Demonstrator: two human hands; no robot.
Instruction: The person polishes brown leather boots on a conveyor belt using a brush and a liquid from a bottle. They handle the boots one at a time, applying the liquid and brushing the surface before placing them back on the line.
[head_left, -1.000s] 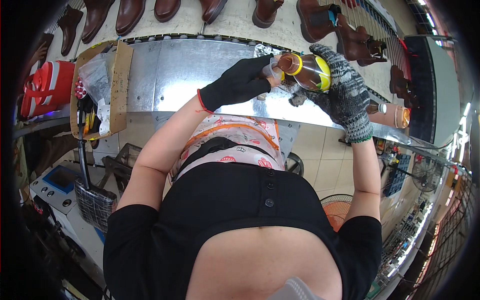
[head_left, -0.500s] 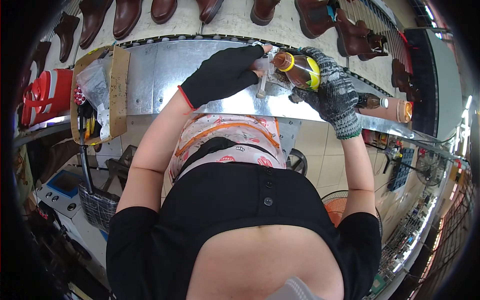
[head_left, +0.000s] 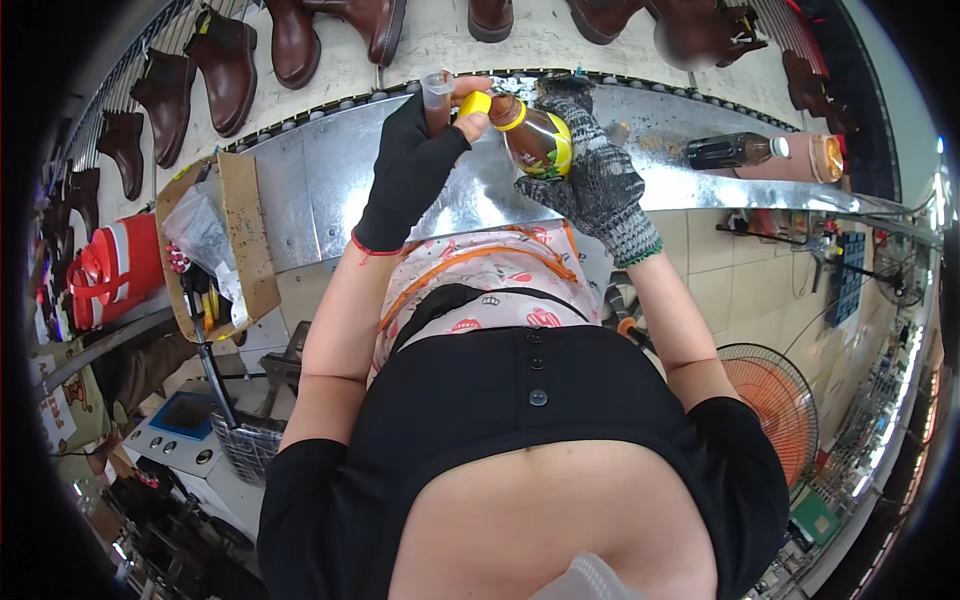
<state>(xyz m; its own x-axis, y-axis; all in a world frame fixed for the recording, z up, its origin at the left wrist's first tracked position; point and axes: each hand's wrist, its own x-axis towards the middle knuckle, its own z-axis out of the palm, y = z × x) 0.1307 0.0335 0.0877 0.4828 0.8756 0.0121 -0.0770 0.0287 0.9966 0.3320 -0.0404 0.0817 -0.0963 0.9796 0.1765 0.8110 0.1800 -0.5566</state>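
Black fabric covers the left hand (head_left: 412, 165), a fingerless glove that leaves the fingertips bare. That hand is closed around a small clear cup (head_left: 437, 92), held upright near its rim, and its thumb and forefinger touch the yellow cap (head_left: 474, 103) of a bottle. The right hand (head_left: 590, 180), in a grey knitted glove, grips the brown bottle (head_left: 532, 135) around its body; the bottle is tilted with its capped neck pointing left toward the cup, just beside it. Both hands are raised over a shiny sheet-metal bench (head_left: 320, 180) that runs across the far side. Further right on the bench lies a second dark bottle with a white cap (head_left: 735, 150), well apart from the hands. Brown boots (head_left: 285, 40) stand in a row beyond the bench. At the left, an open cardboard box (head_left: 215, 245) holds tools and plastic bags, with a red container (head_left: 110, 275) beside it.
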